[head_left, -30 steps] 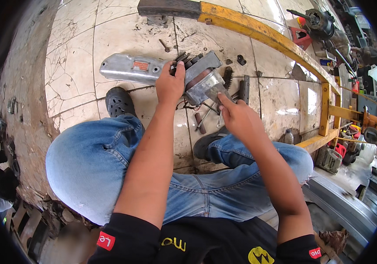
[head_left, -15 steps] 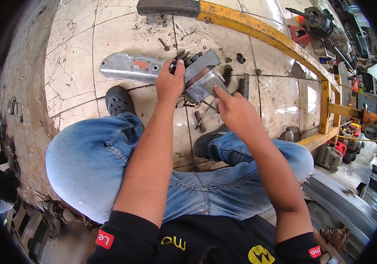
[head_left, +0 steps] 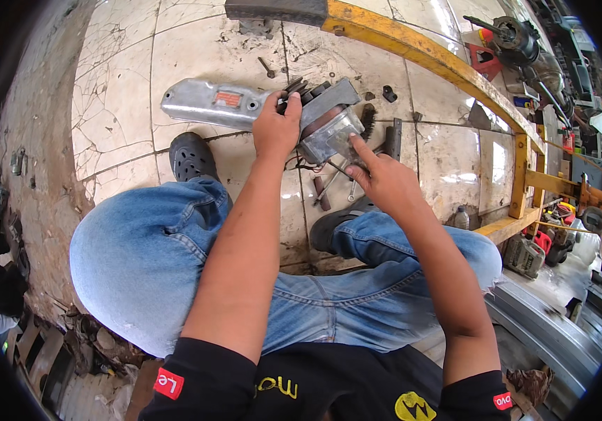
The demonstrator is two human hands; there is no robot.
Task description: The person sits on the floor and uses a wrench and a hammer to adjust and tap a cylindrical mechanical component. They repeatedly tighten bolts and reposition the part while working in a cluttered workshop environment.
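A boxy grey metal housing (head_left: 320, 133) with a rough brownish band is tilted over the floor between my feet. My left hand (head_left: 276, 130) is closed on its left side, thumb on top, with dark metal parts (head_left: 302, 90) just beyond. My right hand (head_left: 385, 175) is at the housing's right end, index finger stretched along a flat, thin grey piece (head_left: 341, 144) that lies against the metal. Its other fingers are curled and partly hidden. Left of my left hand lies a long silver engine cover (head_left: 199, 102) with an orange-red label.
Tools lie close by: a wire brush (head_left: 367, 118), a flat dark metal bar (head_left: 393, 139) and a wrench (head_left: 352, 191). A bolt (head_left: 266, 67) rests farther away. A yellow steel frame (head_left: 413, 48) spans the far and right sides. Containers and machine parts crowd the right edge.
My right index finger has shifted slightly on the housing's face, and the flat grey piece shows more. The left hand keeps its grip. The whole view has shifted a little.
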